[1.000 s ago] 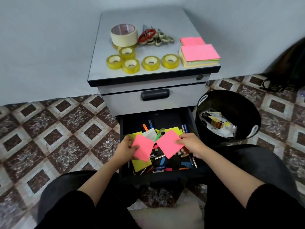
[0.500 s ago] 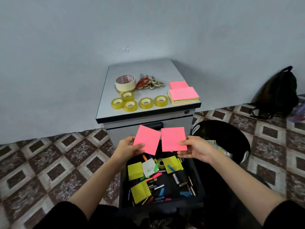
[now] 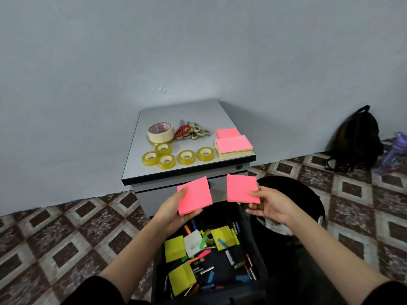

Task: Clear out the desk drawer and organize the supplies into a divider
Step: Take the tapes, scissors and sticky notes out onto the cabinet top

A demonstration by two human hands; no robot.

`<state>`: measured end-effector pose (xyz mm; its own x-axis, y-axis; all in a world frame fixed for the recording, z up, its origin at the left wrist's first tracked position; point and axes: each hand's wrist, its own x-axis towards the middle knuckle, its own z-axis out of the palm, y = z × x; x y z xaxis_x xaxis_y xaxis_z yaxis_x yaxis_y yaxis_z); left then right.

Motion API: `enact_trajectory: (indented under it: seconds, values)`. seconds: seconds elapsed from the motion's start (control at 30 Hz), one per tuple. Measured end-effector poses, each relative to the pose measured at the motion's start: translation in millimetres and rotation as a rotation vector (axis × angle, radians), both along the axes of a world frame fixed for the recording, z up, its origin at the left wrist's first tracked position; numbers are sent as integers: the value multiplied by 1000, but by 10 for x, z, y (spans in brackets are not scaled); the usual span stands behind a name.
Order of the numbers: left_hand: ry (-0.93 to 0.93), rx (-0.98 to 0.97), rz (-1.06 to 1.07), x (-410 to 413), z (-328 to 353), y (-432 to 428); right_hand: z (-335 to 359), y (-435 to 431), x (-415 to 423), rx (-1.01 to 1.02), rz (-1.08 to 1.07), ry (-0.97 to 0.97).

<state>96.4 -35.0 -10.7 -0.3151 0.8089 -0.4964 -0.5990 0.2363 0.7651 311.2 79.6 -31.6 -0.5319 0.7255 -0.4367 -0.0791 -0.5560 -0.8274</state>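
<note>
My left hand grips a pink sticky-note pad above the open drawer. My right hand pinches a second pink pad a little to the right, apart from the first. Both pads hang in front of the grey cabinet. The drawer below holds yellow note pads, a small tape roll, batteries and pens. On the cabinet top lie pink-topped note stacks, several yellow tape rolls, a masking tape roll and scissors.
A black bin with scraps stands right of the drawer, partly behind my right hand. A dark backpack and a purple bottle sit by the wall at the far right. Patterned floor tiles spread to the left.
Both hands lifted the two pink pads out of the drawer up to cabinet-front height, and the pads moved apart. The head camera tilted up and back.
</note>
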Motion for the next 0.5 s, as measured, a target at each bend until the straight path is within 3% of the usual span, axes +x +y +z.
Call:
enact_trajectory:
  seconds: [0.2,0.5]
  values:
    - [78,-9,-207,101,113,118,69,79,111,18,-28,1]
    - [48,107,-55,35,630,757,251,352,182,-19,-166,71]
